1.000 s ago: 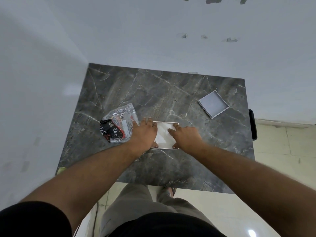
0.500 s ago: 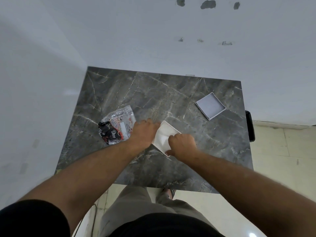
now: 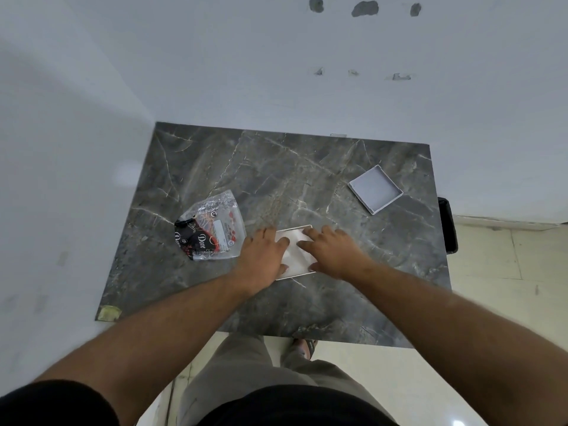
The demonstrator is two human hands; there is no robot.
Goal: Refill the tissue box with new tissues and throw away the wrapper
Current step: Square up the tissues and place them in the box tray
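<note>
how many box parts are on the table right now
2. The tissue box base, packed with white tissues, sits at the table's middle under the left hand and right hand. The grey lid lies open side up near the far right corner. None seems hidden.

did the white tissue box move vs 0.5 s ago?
Yes. The white tissue box was turned cornerwise; now it sits squared to the grey marble table edges again, in much the same spot.
</note>
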